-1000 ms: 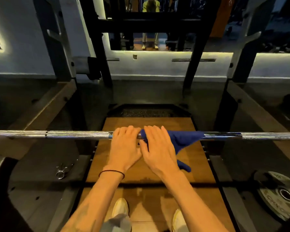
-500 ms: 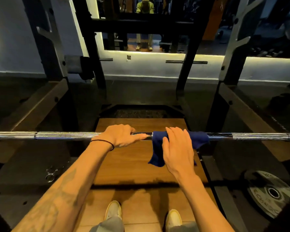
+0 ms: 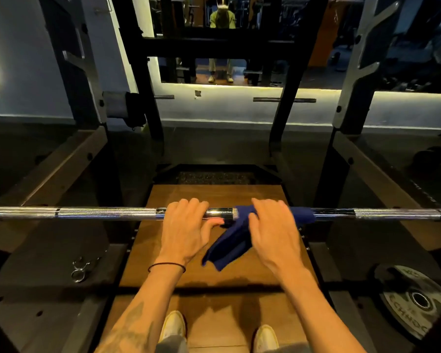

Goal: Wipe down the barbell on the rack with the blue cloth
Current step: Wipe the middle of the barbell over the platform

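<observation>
Across the middle of the head view runs the barbell (image 3: 107,213), level on the rack (image 3: 351,103), and both hands are up on it. The left hand (image 3: 186,230) sits palm-down on the bare chrome, fingers (image 3: 189,206) curled over the top of the bar and the thumb (image 3: 213,222) stretched along its near side toward the cloth, so it grips the steel directly. A thin black band (image 3: 167,265) rings that wrist, and the forearm comes up from the lower left. Just beside it, to the right of those fingers, the right hand (image 3: 274,230) presses the blue cloth (image 3: 229,245) onto the bar, fingers bent over the top and wrapped round cloth and bar together. The cloth covers the bar under that hand, pokes out past the fingers on the far right side, and its loose end hangs down below the bar between the two hands, toward the left thumb. The two hands are close but not touching. Below the fingers lies a wooden platform (image 3: 214,194) with two pale shoes (image 3: 173,327) at the bottom edge. Well left of the left fingers a spring collar (image 3: 80,270) lies on the floor; well right of the right fingers, a weight plate (image 3: 415,300) lies flat.
</observation>
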Available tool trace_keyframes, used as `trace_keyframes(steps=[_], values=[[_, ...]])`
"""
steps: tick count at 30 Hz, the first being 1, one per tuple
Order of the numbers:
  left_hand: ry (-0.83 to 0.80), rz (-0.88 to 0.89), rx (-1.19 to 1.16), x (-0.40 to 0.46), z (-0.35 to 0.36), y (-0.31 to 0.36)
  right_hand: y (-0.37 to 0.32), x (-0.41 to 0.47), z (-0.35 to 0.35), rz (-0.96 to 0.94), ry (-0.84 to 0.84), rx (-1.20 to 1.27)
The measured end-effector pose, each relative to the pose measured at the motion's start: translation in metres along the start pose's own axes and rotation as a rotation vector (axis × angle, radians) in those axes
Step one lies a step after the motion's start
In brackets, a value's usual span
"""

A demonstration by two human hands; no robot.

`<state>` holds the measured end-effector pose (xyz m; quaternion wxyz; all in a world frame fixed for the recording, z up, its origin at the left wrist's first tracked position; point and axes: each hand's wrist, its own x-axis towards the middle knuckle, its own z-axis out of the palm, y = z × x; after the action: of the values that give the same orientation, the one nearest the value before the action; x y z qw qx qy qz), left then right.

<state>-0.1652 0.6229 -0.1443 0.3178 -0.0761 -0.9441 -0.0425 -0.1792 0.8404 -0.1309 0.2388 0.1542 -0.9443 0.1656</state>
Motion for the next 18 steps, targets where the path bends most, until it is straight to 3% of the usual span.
trace_keyframes(steps=[3, 5, 10, 13, 18], values=[[0.063, -0.061, 0.001, -0.007, 0.005, 0.008, 0.009, -0.006, -0.005, 0.227, 0.081, -0.023], [0.055, -0.105, 0.004, -0.008, 0.004, 0.015, -0.012, -0.005, -0.004, 0.263, 0.076, 0.017], [-0.042, -0.148, -0.044, -0.008, -0.004, 0.018, -0.069, -0.004, 0.011, -0.014, -0.059, 0.242], [-0.101, -0.089, -0.042, -0.006, -0.013, 0.010, -0.040, 0.000, 0.004, -0.152, -0.082, 0.162], [-0.239, -0.087, -0.066, 0.015, -0.032, 0.000, -0.001, -0.007, -0.004, 0.144, 0.068, 0.097]])
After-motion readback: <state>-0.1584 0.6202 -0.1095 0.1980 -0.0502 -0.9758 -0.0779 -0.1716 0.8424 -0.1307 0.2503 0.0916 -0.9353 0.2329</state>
